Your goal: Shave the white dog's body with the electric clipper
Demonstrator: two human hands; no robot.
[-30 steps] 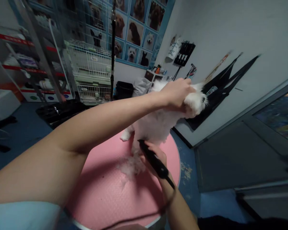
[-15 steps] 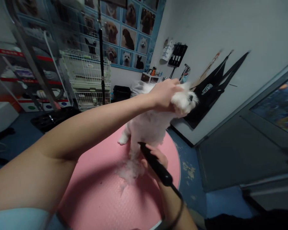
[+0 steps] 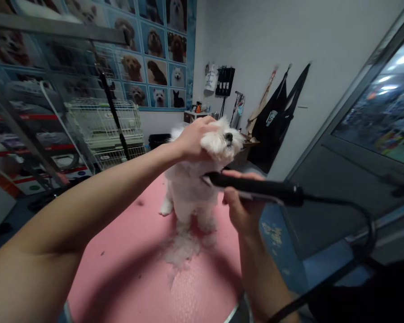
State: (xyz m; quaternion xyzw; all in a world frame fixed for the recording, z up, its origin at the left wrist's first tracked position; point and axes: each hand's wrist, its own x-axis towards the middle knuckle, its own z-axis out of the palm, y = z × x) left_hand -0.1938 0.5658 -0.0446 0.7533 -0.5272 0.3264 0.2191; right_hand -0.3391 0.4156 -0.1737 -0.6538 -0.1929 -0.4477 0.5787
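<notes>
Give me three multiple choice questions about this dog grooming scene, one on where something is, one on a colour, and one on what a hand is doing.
1. Where does the loose clump of fur lie?
A. on the table in front of the dog's paws
B. on top of the wire cages
C. on the blue floor

2. What colour is the table top?
A. green
B. pink
C. black

3. What is the right hand doing?
A. resting flat on the table
B. hanging free
C. gripping the clipper

Answers:
1. A, the fur sits on the table just before the dog.
2. B, the table is pink all over.
3. C, the right hand is closed around the black clipper, whose tip is at the dog's chest below the chin, while the left hand holds the dog's head.
</notes>
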